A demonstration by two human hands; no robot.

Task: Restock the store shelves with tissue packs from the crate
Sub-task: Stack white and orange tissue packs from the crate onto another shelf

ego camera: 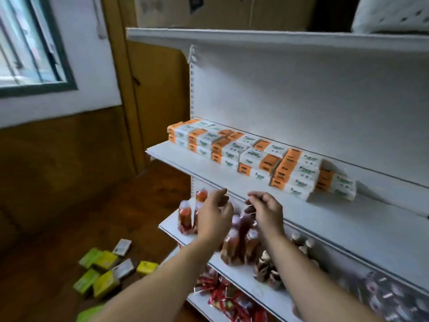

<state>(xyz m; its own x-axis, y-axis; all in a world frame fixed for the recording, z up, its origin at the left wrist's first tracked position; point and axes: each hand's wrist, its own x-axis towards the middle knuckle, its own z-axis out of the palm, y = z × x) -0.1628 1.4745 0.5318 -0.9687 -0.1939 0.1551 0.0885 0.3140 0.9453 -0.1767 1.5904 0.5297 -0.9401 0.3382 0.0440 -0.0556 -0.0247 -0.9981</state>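
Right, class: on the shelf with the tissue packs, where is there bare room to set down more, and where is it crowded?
Bare: the front strip of the shelf between the tissue packs and its front edge, and the right end beyond the last pack. Crowded: the back left, where packs are stacked, and among the bottles below.

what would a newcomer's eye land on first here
First, the row of orange-and-white wrapped tissue packs, stacked along the back of the middle white metal shelf. Just in front of its edge hover the person's bare left hand and right hand, both holding nothing. Small yellow-green boxes lie scattered on the brown floor at lower left.
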